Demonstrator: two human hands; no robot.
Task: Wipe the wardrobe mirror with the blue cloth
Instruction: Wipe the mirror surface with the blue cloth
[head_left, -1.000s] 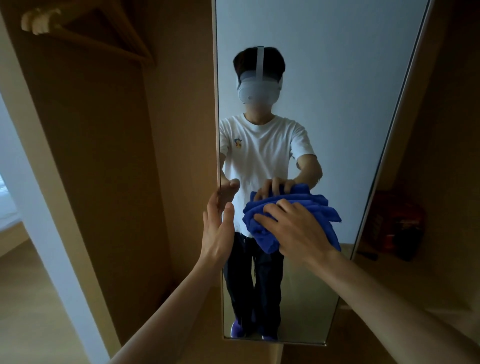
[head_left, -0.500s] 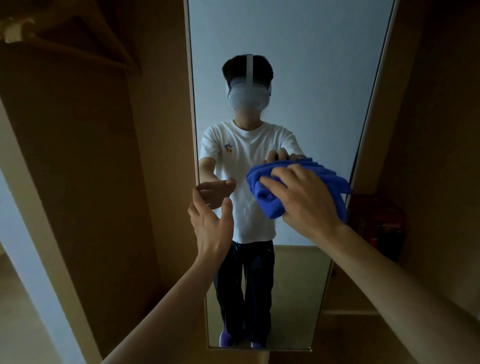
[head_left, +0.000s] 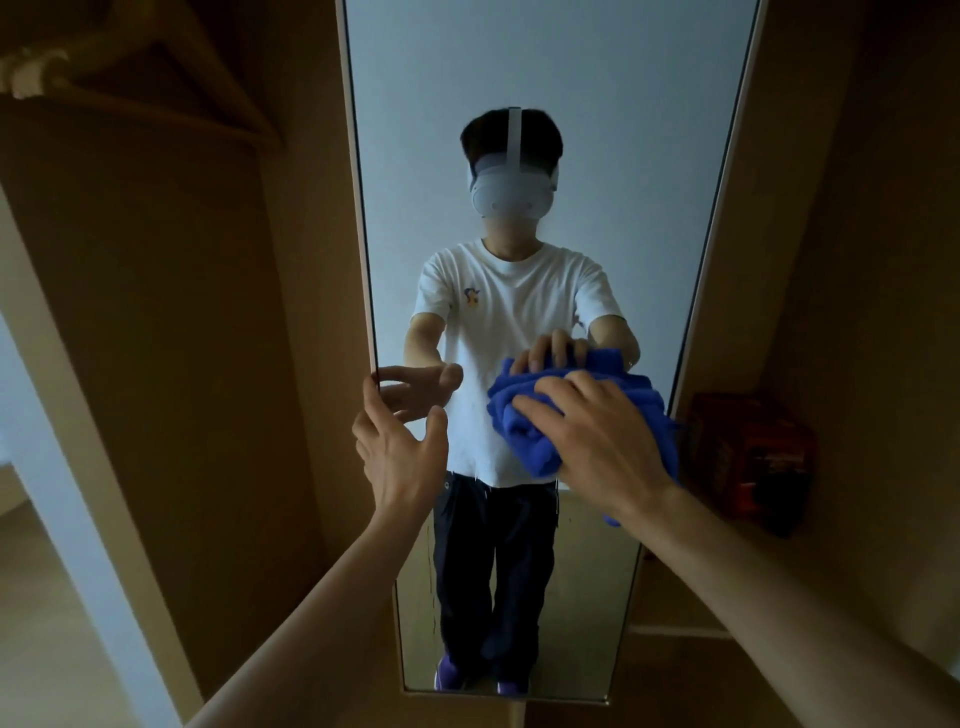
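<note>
Head view: the bunched blue cloth (head_left: 524, 431) of soft pile is being pressed against the tall, narrow wardrobe mirror (head_left: 571, 156) at about mid-height, toward its right edge, by the right hand (head_left: 597, 436). The fingers are being spread over the wad, and in the reflection their tips are being curled over its upper fold, so the cloth is being gripped as well as pushed. The left hand (head_left: 397, 452) is being held loosely spread with nothing in it, one fingertip seemingly at the mirror's left edge; contact cannot be confirmed. Judgement: a wiping stroke is being made across the middle band. For a good pass, even pressure is being called for, with the wad laid flat so that no bare skin is dragged over the glass, and with strokes overlapped out to both edges. What look like faint vertical streaks low on the glass are being noted as unwiped.
</note>
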